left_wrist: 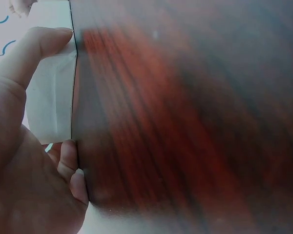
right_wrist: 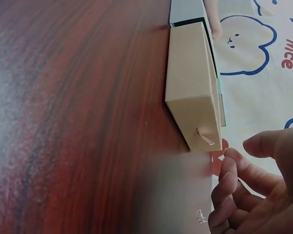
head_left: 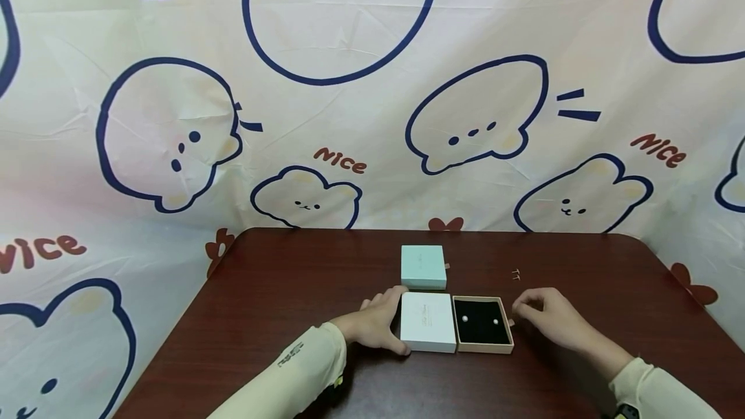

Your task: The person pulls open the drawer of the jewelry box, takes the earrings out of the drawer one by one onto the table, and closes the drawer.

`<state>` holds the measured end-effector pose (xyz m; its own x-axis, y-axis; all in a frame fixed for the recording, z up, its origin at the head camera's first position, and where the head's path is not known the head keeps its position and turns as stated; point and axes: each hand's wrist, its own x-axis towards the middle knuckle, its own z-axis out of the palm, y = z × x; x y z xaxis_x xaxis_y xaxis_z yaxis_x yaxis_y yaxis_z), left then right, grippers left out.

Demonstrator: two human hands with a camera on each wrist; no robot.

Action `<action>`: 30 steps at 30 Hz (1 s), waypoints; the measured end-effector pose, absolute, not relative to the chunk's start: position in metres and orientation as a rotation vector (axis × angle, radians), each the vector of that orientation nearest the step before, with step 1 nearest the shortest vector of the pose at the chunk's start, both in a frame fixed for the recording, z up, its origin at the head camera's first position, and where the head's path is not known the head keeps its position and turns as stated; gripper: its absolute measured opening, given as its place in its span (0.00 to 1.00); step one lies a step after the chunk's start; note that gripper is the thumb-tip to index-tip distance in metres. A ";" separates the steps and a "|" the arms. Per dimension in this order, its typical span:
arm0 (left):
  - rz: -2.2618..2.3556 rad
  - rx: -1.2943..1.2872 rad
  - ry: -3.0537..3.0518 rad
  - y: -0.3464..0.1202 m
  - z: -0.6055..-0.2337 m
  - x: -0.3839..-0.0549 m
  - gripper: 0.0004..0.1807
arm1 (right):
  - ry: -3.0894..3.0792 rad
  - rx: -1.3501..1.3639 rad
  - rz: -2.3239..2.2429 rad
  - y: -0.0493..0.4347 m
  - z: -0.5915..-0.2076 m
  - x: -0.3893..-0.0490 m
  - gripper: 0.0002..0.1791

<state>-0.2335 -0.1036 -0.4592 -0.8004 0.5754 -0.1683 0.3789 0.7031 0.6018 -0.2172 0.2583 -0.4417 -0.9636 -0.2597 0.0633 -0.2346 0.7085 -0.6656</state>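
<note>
My left hand (head_left: 375, 323) holds a white jewellery box sleeve (head_left: 427, 322) by its left end, with the thumb (left_wrist: 53, 41) on the near side and fingers at the far corner. Out of the sleeve's right end extends a beige drawer (right_wrist: 188, 63) with a black insert (head_left: 482, 332). Two pearl stud earrings (head_left: 465, 319) sit on that insert. A small ribbon tab (right_wrist: 205, 138) sticks out of the drawer's end wall. Beside the tab is my right hand (head_left: 550, 317), its fingers loosely bent, thumb and index finger apart, and nothing between them.
Right behind the white sleeve lies a mint-green box (head_left: 423, 267) with a ribbon tab on its right. A pair of tiny metallic pieces (head_left: 515, 275) lies at the back right of the dark wooden table (head_left: 302, 264). A cartoon-print cloth (head_left: 372, 115) hangs behind.
</note>
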 end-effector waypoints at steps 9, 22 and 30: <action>0.787 0.739 2.568 -0.103 -0.460 -0.234 0.59 | 2.934 -0.427 -1.127 0.253 -0.438 -0.216 0.07; 0.783 0.745 2.583 -0.103 -0.461 -0.234 0.60 | 2.824 -0.521 -1.246 0.241 -0.434 -0.213 0.08; 0.783 0.742 2.581 -0.104 -0.462 -0.235 0.59 | 2.874 -0.547 -1.208 0.231 -0.432 -0.206 0.07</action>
